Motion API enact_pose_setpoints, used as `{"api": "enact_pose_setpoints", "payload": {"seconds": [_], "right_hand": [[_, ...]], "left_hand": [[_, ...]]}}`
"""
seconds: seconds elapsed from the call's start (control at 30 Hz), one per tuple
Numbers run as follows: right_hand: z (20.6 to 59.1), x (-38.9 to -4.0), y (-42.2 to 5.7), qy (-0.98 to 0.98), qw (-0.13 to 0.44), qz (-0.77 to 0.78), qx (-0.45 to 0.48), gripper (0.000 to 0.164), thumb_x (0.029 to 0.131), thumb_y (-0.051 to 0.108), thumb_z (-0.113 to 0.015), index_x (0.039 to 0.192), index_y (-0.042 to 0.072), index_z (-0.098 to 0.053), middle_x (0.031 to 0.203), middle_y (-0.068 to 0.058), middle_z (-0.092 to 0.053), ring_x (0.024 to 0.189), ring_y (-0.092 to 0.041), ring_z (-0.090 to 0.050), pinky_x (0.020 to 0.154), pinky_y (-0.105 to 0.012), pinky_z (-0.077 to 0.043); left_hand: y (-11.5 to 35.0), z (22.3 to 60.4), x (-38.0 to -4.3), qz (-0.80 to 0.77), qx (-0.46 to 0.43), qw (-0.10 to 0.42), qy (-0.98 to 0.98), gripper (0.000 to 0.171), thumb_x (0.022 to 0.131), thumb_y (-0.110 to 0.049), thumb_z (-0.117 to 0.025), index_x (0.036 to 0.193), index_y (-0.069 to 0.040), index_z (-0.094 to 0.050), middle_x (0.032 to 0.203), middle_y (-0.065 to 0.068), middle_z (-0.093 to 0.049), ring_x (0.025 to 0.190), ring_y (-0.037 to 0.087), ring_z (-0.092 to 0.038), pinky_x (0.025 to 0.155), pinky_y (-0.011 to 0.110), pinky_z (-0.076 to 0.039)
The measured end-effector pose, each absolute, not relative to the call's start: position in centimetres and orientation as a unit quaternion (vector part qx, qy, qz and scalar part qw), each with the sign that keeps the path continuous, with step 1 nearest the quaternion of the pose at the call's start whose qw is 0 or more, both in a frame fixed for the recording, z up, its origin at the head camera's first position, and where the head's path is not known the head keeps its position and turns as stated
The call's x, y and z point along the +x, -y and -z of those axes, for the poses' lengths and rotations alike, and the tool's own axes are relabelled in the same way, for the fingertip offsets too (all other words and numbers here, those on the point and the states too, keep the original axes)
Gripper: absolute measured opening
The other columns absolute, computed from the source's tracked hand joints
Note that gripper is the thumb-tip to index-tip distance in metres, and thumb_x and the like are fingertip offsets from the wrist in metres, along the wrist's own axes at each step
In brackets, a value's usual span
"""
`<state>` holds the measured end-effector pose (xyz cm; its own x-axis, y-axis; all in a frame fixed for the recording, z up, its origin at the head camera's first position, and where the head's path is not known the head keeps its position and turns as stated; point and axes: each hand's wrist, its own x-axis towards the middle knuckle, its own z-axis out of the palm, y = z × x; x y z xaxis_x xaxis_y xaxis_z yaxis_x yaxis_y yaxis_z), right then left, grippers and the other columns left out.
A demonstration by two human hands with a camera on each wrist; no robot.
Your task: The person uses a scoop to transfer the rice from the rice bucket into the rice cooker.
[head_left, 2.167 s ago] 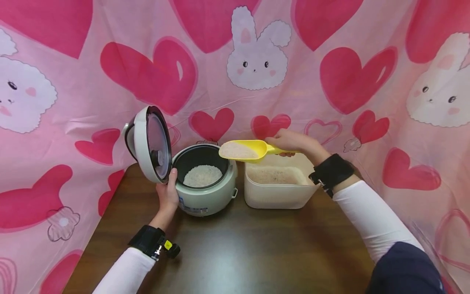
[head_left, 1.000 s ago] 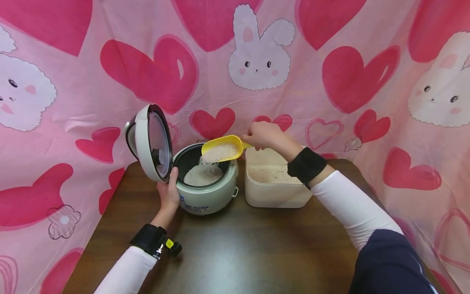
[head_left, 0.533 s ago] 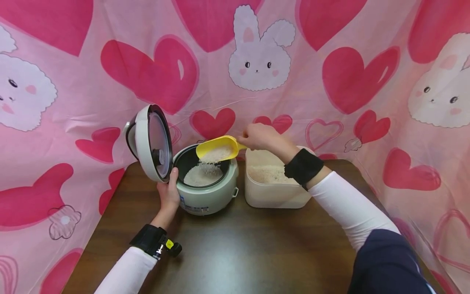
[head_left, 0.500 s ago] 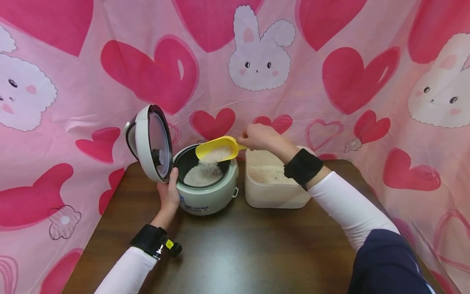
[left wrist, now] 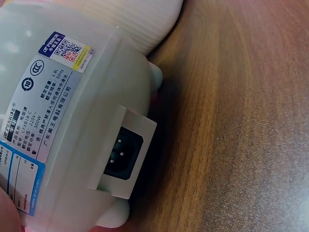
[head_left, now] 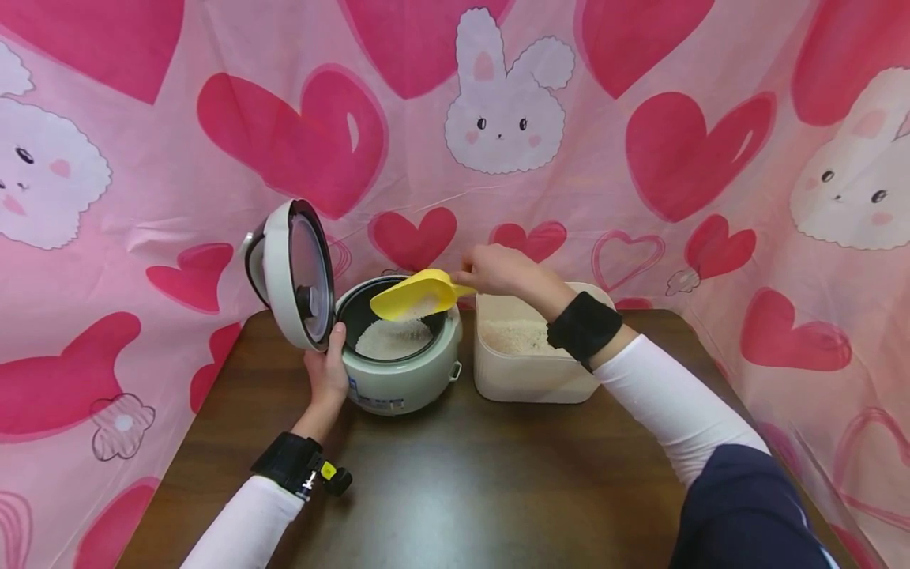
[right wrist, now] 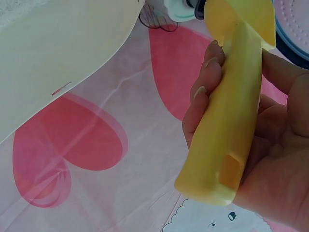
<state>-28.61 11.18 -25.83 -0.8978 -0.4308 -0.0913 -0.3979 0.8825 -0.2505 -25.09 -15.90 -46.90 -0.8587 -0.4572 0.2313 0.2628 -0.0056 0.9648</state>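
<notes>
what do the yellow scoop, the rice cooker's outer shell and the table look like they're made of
Yellow scoop: probably molded plastic, smooth and slightly shiny, evenly colored through handle and bowl.
Rice cooker shell: smooth, glossy pale green with soft highlights; plastic or painted metal, hard to tell.
Table: brown wood grain with a sheen; wood or wood-look laminate.

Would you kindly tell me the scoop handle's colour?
Yellow; the handle shows best in the right wrist view.
</notes>
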Motion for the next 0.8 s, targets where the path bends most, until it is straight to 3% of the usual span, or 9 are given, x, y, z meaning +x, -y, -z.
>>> {"api": "enact_pose_setpoints", "payload": {"seconds": [0.2, 0.43, 0.6, 0.8], "right_hand": [[25.7, -28.3, -11.0, -0.966, 0.079, 0.121, -0.216, 0.029, 0.102, 0.034, -0.066, 0.102, 0.005, -0.071, 0.08, -0.008, -0.061, 0.074, -0.023, -0.055, 0.069, -0.029, -0.049], [25.4, -28.2, -11.2, -0.966, 0.058, 0.118, -0.222, 0.03, 0.101, 0.033, -0.067, 0.104, 0.004, -0.071, 0.083, -0.008, -0.064, 0.077, -0.024, -0.057, 0.073, -0.032, -0.051], [25.3, -28.1, -11.7, -0.967, 0.063, 0.133, -0.21, 0.03, 0.1, 0.032, -0.069, 0.106, 0.003, -0.071, 0.085, -0.009, -0.065, 0.078, -0.025, -0.057, 0.075, -0.034, -0.053], [25.8, -28.6, -13.4, -0.96, 0.078, 0.165, -0.214, 0.03, 0.103, 0.032, -0.065, 0.103, 0.003, -0.07, 0.083, -0.01, -0.065, 0.076, -0.026, -0.06, 0.074, -0.034, -0.055]], "left_hand": [[16.1, 47.0, -25.2, 0.708, 0.078, 0.261, 0.652, 0.057, 0.1, -0.029, -0.058, 0.145, 0.006, -0.051, 0.146, 0.024, -0.056, 0.13, 0.029, -0.05, 0.117, 0.035, -0.033], [16.2, 46.8, -25.2, 0.706, 0.071, 0.256, 0.656, 0.056, 0.102, -0.03, -0.057, 0.146, 0.004, -0.05, 0.149, 0.022, -0.054, 0.132, 0.03, -0.049, 0.119, 0.041, -0.031], [16.2, 46.9, -25.2, 0.705, 0.075, 0.259, 0.656, 0.055, 0.101, -0.028, -0.058, 0.143, 0.006, -0.053, 0.145, 0.024, -0.057, 0.128, 0.03, -0.051, 0.116, 0.035, -0.033], [16.0, 47.0, -25.1, 0.704, 0.077, 0.262, 0.656, 0.054, 0.1, -0.027, -0.058, 0.142, 0.006, -0.053, 0.144, 0.025, -0.057, 0.127, 0.03, -0.051, 0.114, 0.034, -0.033]]}}
